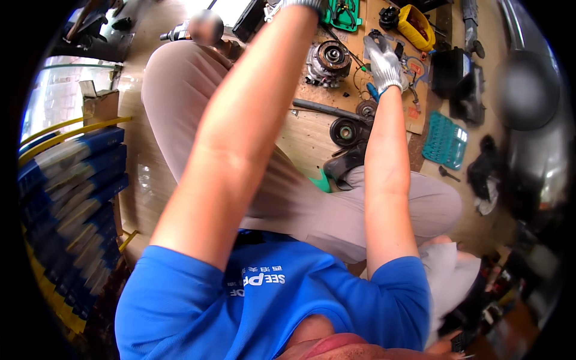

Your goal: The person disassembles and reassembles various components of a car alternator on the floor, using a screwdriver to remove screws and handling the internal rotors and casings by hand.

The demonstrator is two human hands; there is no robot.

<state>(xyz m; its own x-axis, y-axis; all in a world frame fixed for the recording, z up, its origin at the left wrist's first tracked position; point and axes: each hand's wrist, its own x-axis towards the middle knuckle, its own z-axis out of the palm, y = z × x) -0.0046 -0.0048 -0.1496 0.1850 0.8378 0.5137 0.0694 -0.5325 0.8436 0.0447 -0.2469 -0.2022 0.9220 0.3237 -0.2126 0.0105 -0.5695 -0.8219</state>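
My left hand (305, 3) reaches past the top edge, so only its grey glove cuff shows and its fingers are out of the picture. My right hand (384, 65), in a grey-white glove with a blue edge, lies over the cardboard with its fingers stretched out. A small dark part (375, 33) is at its fingertips; I cannot make out its kind. Left of that hand, an alternator-like metal unit (330, 60) rests with its round face up. Thin cables (358, 62) run between the unit and my right hand. A blue-handled tool (372, 91) lies under my right wrist.
Around the cardboard sheet (417, 123) are a yellow tray (418, 30), a green case (345, 17), a teal socket tray (445, 141) and a black box (450, 73). A round pulley (344, 132) and a metal bar (327, 108) lie nearer me. Blue boxes (78, 180) are stacked at left.
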